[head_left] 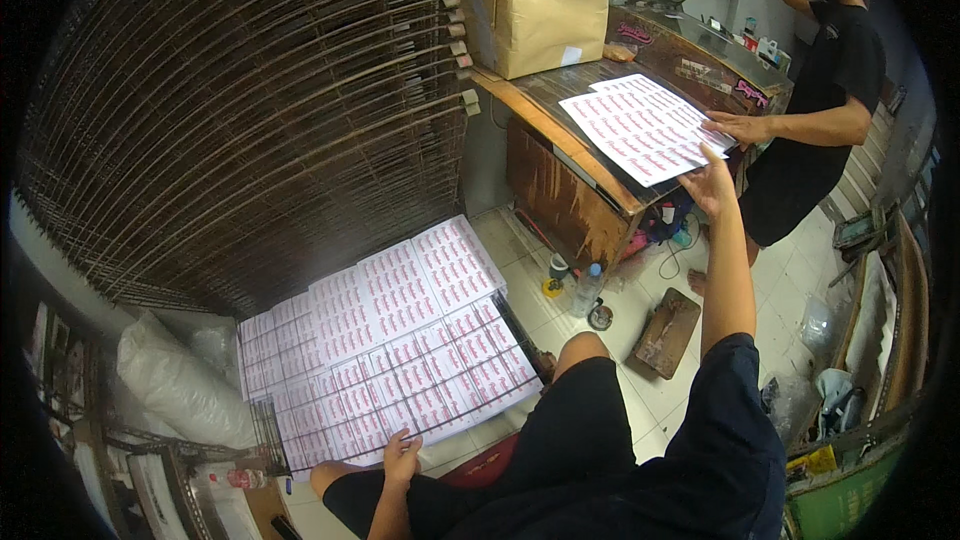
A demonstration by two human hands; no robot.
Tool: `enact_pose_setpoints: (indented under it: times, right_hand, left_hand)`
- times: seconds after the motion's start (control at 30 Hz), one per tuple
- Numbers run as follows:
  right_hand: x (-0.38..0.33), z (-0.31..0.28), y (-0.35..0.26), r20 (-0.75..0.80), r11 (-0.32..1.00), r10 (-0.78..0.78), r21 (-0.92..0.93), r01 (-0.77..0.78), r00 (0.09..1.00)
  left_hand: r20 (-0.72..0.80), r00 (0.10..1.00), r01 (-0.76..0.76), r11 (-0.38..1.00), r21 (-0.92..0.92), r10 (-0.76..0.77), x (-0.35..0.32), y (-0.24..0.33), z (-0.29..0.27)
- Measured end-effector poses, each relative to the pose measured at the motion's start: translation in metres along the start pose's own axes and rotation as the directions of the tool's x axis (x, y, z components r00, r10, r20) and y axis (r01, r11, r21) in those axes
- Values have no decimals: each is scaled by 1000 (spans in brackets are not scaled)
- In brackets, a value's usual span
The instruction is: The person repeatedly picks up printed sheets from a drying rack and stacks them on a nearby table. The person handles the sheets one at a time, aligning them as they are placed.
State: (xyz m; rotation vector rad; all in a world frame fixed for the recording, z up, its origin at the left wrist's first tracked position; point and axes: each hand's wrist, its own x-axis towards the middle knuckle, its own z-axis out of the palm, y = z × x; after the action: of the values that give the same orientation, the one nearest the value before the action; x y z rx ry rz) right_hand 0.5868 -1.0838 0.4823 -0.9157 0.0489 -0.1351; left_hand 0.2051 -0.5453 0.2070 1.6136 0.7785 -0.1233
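Observation:
On the wooden table at the upper right lie white sheets (640,130) printed with rows of red lettering, slightly fanned. My right hand (712,187) reaches far forward and pinches the near right edge of the top sheet. A co-worker's hand (740,127) rests at the same edge, just beyond mine. At the lower left, more printed sheets (375,300) lie side by side on the wire drying rack (490,402), some of them under its thin rods. My left hand (402,458), its fingers curled, is closed at the rack's front rim.
Raised wire rack shelves (250,120) fill the upper left. A large brown-paper parcel (535,12) stands on the wooden table (610,195). On the tiled floor are a plastic bottle (588,290) and a brown block (667,333). A co-worker (835,70) in black stands beyond the table.

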Motion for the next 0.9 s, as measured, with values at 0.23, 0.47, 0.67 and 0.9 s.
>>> enact_pose_setpoints:
  times: [0.23,0.47,0.67,0.9]
  right_hand:
    - [-35,42,29,-32,928,-50,-372,34,998]
    - [-120,86,76,45,973,-187,-127,191,981]
    - [-231,132,179,121,995,-97,11,96,988]
    - [-314,163,241,223,995,-87,-22,94,971]
  left_hand:
    - [-43,997,-68,997,30,69,1,-6,-2]
    - [10,976,-216,968,125,216,-9,-1,10]
    - [200,879,-416,901,-124,433,-44,96,63]
    - [43,752,-467,578,-669,658,-100,203,117]
